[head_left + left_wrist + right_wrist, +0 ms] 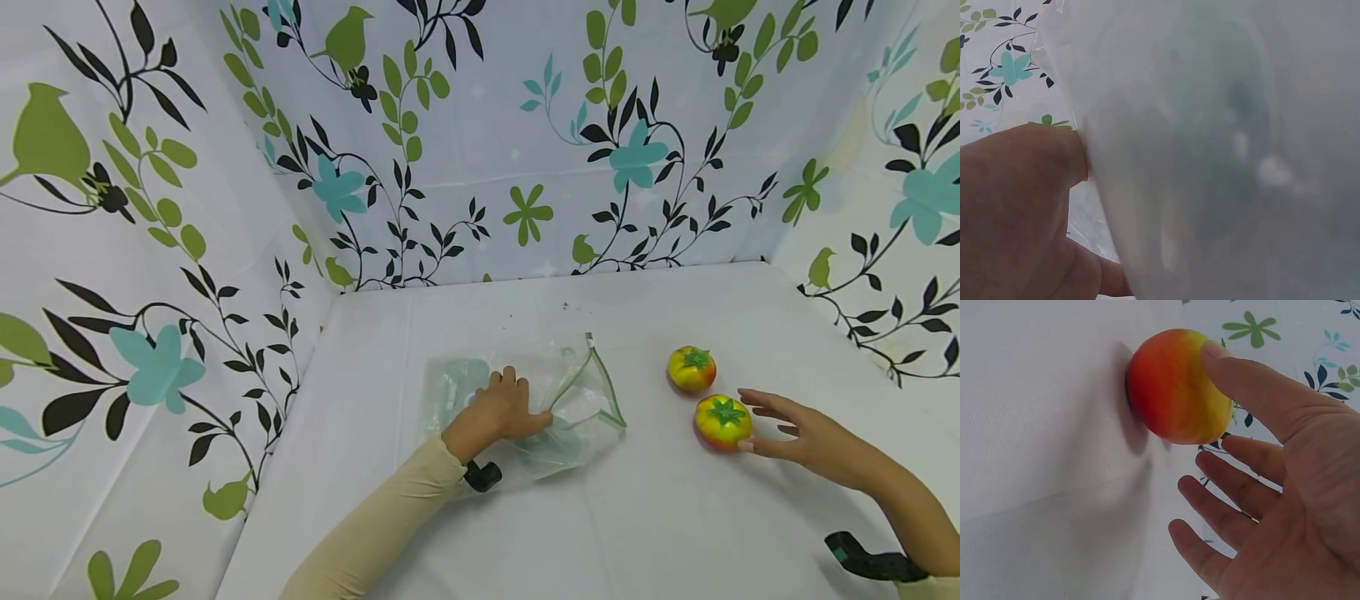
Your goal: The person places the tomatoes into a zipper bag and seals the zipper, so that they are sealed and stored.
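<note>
A clear plastic zip bag [592, 446] with a green-edged mouth lies on the white table, its mouth gaping to the right. My left hand [501, 408] is over the bag and grips its film, the thumb by the mouth's edge; its fingertips are hidden. Pale green shapes show through the plastic [1210, 125]. Two yellow-and-red toy fruits with green leafy tops, like persimmons or tomatoes, sit right of the bag. Around the nearer fruit [723, 422] my right hand [813, 442] spreads its fingers. Its thumb overlaps the fruit [1175, 387] in the right wrist view; contact is unclear.
The farther fruit [692, 369] stands just behind the nearer one. White cloth with leaves, birds and flowers [525, 208] walls the table [660, 533] at the back and sides. Dark straps [873, 558] are on both wrists.
</note>
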Available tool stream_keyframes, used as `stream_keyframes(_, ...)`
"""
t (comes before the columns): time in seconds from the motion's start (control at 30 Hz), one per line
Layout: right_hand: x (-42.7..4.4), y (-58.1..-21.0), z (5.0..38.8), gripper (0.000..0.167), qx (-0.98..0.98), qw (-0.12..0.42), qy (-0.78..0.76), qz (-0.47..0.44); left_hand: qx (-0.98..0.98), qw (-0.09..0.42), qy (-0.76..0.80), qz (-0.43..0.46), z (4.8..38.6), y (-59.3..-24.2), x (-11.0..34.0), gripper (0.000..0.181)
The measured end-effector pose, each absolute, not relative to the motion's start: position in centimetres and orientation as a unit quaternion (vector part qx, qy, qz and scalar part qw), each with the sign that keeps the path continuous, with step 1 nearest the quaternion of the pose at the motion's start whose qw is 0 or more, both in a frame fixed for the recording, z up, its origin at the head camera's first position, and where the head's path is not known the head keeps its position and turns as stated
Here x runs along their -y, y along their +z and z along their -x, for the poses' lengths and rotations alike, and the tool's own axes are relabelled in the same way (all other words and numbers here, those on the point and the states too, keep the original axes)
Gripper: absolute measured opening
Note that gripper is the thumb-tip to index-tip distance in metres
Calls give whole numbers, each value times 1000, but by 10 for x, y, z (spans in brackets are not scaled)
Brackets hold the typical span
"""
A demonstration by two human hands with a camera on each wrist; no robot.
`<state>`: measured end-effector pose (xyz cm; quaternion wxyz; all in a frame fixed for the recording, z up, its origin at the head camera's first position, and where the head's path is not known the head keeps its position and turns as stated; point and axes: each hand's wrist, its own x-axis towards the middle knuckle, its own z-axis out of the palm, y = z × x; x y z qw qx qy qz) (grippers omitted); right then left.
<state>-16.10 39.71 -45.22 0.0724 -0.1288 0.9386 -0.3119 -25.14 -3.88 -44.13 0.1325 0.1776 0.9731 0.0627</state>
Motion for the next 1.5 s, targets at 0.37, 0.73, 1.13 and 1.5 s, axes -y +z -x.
stream_keyframes(0.37, -397, -462, 161, 74, -934, 80, -324, 130, -974, 128, 65, -177, 252, -442, 38, 75)
stream_keyframes(0.73, -394, -464, 162, 72, -935, 82, -325, 121, -974, 129, 63, -178, 252, -443, 39, 73)
stream_keyframes(1.13, -392, -465, 162, 73, -943, 82, -309, 99, -973, 131, 64, -179, 253, -443, 39, 72)
stream_keyframes(1.5, -388, -466, 163, 73, -944, 75, -306, 95, -973, 131, 60, -179, 251, -441, 39, 75)
